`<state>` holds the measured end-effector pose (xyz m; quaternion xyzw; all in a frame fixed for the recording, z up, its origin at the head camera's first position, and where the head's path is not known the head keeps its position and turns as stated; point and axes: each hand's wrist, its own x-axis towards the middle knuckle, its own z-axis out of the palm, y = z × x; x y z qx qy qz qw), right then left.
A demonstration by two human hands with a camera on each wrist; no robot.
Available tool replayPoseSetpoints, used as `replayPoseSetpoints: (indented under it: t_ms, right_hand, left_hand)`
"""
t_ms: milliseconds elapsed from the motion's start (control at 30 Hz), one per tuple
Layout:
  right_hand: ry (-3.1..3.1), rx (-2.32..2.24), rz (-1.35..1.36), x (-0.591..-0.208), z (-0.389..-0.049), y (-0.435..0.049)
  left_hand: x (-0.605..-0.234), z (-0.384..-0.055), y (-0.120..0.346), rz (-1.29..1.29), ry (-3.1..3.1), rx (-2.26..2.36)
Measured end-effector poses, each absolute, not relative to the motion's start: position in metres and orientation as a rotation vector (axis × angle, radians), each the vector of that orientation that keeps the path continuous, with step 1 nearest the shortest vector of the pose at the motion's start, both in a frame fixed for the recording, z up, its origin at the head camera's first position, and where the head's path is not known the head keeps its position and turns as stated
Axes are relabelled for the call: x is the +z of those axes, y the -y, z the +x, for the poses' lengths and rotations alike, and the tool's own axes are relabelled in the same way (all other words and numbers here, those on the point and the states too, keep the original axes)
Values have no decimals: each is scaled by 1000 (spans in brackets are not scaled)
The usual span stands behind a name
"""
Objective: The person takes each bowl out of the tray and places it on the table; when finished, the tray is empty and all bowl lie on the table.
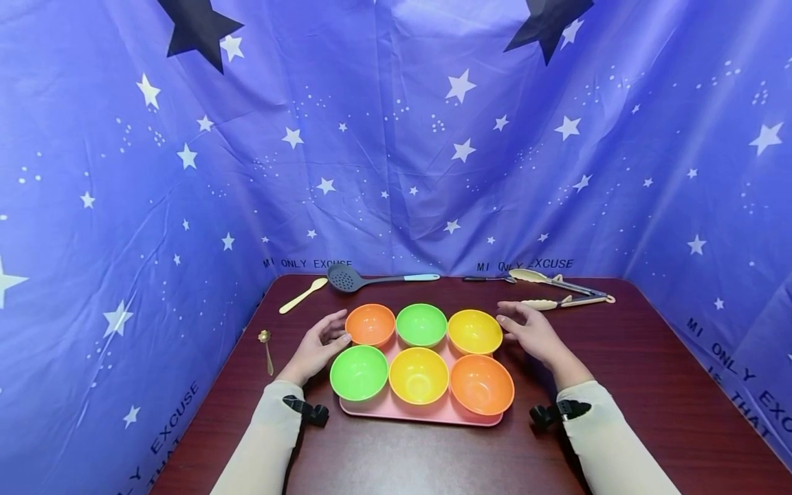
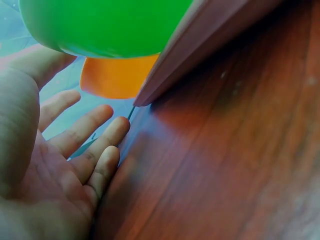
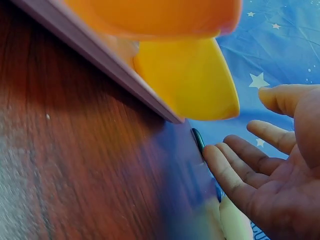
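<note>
A pink tray (image 1: 427,411) lies on the table with several bowls in two rows. The back row has an orange bowl (image 1: 370,325), a green bowl (image 1: 421,325) and a yellow bowl (image 1: 475,333). In front sit a green bowl (image 1: 359,373), a yellow bowl (image 1: 419,376) and an orange bowl (image 1: 482,385). My left hand (image 1: 318,347) is beside the tray's left side, fingers spread and relaxed, thumb near the back orange bowl. On the other side my right hand (image 1: 533,335) has its fingers extended beside the back yellow bowl. Neither palm holds anything in the wrist views.
Along the back edge lie a cream spoon (image 1: 303,295), a grey slotted skimmer (image 1: 346,278), a small dark utensil (image 1: 489,279) and tongs (image 1: 572,292). A small gold spoon (image 1: 267,352) is at the left. Blue star-printed cloth (image 1: 396,199) hangs around the table.
</note>
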<state>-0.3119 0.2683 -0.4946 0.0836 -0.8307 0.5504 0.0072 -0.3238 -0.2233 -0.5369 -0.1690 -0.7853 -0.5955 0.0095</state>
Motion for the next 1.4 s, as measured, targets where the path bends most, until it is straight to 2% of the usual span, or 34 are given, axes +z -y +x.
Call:
replayPoseSetpoints:
  t_ms: [1100, 1400]
  right_hand:
    - [2626, 1977, 284, -502, -312, -258]
    - [2603, 2053, 252, -504, -312, -258]
  left_hand:
    - [-536, -322, 219, -522, 2506, -1808]
    - [-510, -305, 212, -539, 2486, -1854]
